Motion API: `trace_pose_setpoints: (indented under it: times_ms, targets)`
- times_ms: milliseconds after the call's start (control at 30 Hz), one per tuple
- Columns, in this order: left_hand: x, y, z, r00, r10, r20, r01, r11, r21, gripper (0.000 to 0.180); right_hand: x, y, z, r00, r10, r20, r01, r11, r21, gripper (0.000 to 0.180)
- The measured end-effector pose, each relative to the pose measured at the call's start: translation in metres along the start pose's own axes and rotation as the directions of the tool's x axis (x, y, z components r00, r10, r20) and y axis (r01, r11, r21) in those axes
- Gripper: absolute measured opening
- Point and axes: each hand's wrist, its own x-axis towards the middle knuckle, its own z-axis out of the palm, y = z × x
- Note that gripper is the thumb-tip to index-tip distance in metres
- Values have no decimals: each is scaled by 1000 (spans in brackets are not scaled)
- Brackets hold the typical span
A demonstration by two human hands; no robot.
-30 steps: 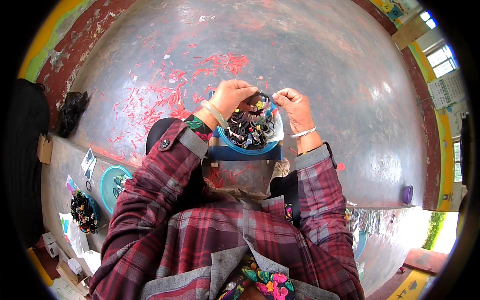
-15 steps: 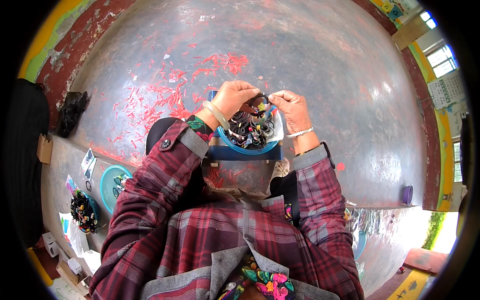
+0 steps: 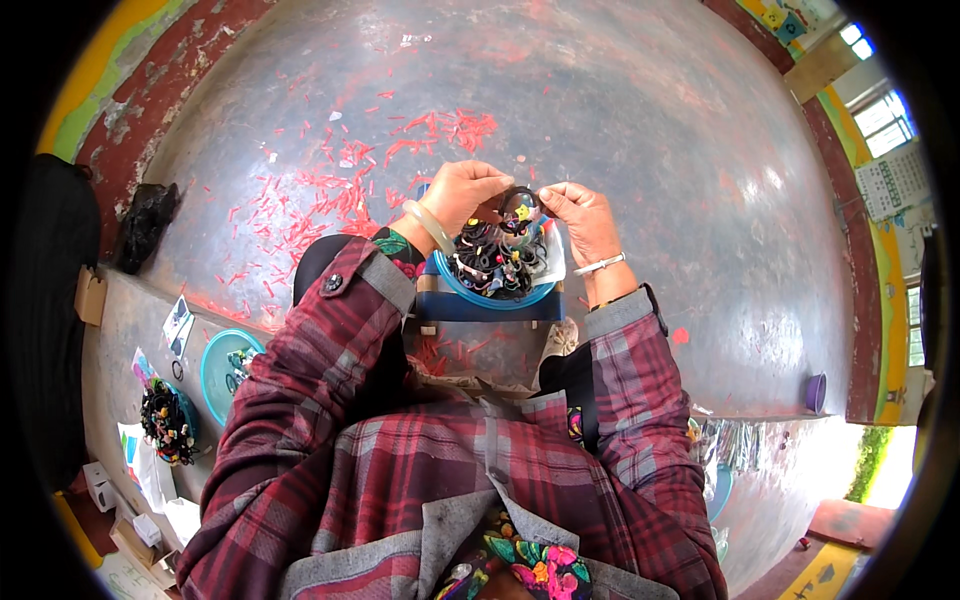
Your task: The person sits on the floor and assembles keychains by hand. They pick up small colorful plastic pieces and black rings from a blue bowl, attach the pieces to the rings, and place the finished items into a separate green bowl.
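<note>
Hair tie [image 3: 519, 205] pinched between both hands, above blue bowl [image 3: 497, 297].

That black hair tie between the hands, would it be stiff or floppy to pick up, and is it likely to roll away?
Probably floppy: the hair tie is a thin loop held between both hands. Likely light. Unlikely to roll; others lie limp in the bowl.
</note>
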Motion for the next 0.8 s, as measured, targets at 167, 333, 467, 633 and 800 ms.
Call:
trace_pose_setpoints:
  times_ms: [167, 333, 467, 633, 800]
  targets:
    - [-10, 1, 6, 1000, -4, 4, 4, 1000, 9, 19, -1, 4, -4, 1000, -5, -16, 4, 998, -58, 16]
    - [-26, -10, -2, 987, 49, -153, -58, 997, -56, 14, 0, 7, -5, 999, -29, -31, 24, 991, -129, 23]
    - [-65, 14, -25, 941, 196, -274, -250, 952, -177, 13, 6, 13, -20, 994, 2, -113, -25, 980, -199, 25]
    - [-153, 59, -105, 743, 456, -489, -504, 863, 37, 17, 5, 15, -28, 993, 58, -100, -78, 975, -209, 25]
    - [-273, 40, -202, 540, 379, -752, -299, 921, 250, 20, 6, 19, -27, 992, 104, -67, -118, 958, -261, 25]
